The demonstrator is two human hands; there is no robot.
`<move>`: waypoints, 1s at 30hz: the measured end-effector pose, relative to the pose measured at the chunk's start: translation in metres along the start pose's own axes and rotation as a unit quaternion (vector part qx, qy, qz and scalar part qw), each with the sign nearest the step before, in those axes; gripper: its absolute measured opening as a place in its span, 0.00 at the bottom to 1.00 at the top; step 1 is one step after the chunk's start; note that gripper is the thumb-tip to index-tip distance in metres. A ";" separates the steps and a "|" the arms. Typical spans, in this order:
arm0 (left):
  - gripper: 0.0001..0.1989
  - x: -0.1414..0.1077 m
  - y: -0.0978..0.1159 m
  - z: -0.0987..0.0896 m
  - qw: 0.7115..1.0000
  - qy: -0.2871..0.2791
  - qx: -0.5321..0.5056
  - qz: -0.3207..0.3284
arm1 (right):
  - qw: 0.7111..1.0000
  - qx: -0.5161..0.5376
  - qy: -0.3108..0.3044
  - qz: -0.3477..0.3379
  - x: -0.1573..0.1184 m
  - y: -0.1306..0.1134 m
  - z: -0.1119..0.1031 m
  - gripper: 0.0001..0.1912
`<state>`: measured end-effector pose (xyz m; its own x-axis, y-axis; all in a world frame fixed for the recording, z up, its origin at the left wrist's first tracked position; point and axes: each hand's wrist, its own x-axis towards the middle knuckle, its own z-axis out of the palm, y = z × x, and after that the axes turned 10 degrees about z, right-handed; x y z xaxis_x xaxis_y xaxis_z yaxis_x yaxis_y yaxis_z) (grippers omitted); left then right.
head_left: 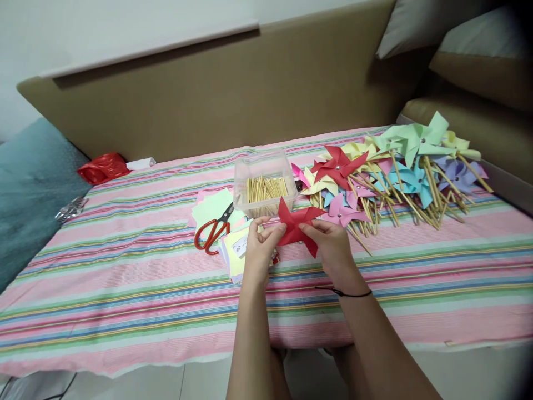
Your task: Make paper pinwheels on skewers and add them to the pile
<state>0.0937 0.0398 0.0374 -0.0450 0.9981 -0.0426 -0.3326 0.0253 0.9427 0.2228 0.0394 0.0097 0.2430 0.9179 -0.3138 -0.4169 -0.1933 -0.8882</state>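
Note:
A red paper pinwheel (pixel 296 222) with pointed blades is held up between my two hands, in front of the stick box. My left hand (pixel 263 244) pinches its left side between thumb and forefinger. On its right side, my right hand (pixel 331 244) grips the paper, the thumb near the centre. No stick shows on this pinwheel. Just behind it stands a clear plastic box (pixel 245 166) holding many short wooden sticks (pixel 266 189). Beside my left hand lies a pile of coloured paper squares (pixel 233 264), with a small white packet (pixel 240 246) on top.
Scissors with red handles (pixel 212 233) rest partly on pale green paper (pixel 212 208). At the right is a heap of finished pinwheels (pixel 420 141) on sticks. A red plastic bag (pixel 104 168) lies far left on the striped cloth (pixel 145 289), near a teal cushion (pixel 33 194).

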 end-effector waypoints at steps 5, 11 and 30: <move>0.28 0.000 -0.004 -0.006 0.999 -0.034 0.026 0.000 | 0.990 -0.131 -0.024 -0.038 0.000 0.001 -0.005 0.10; 0.29 0.001 -0.006 -0.004 0.997 0.008 0.070 0.016 | 0.988 -0.142 -0.037 -0.040 -0.003 0.002 0.000 0.14; 0.30 0.002 -0.002 -0.004 0.998 0.031 0.057 -0.002 | 0.997 -0.037 -0.059 0.016 -0.004 -0.003 0.002 0.35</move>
<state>0.0909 0.0411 0.0338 -0.1037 0.9925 -0.0642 -0.2231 0.0397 0.9740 0.2214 0.0368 0.0139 0.1236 0.9447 -0.3038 -0.3558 -0.2437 -0.9023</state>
